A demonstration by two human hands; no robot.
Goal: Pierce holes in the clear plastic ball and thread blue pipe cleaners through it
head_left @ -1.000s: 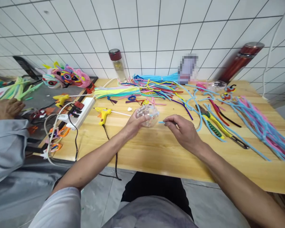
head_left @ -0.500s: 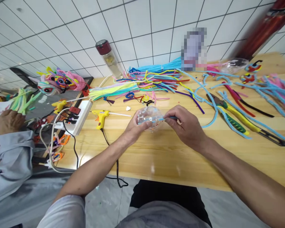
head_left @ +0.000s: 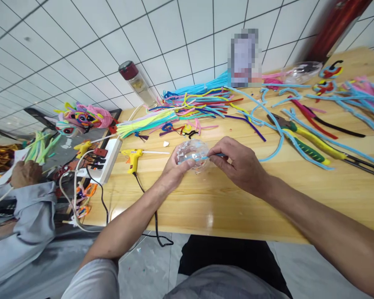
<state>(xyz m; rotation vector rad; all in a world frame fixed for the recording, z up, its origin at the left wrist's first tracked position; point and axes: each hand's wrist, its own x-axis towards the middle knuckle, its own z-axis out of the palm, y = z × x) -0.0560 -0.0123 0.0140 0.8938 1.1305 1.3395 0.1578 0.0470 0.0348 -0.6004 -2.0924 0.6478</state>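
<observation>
A clear plastic ball or dome is held over the wooden table by my left hand, its fingers around the left side and thumb along the front. My right hand pinches a blue pipe cleaner at the right side of the clear piece, and the strip lies against it. Whether the strip is inside or on the surface I cannot tell. Left of my left hand lies a yellow hot glue gun with a glue stick in it. A small white piece rests behind that hand.
Bundled pipe cleaners lie along the wall beside a glass bottle. Green-and-yellow pliers are at the right. A white power strip with cables stands left, beyond which a co-worker's hand touches green strips.
The view has shifted slightly, so the scene sits differently in the picture. Both hands keep their hold on the clear piece and the blue pipe cleaner.
</observation>
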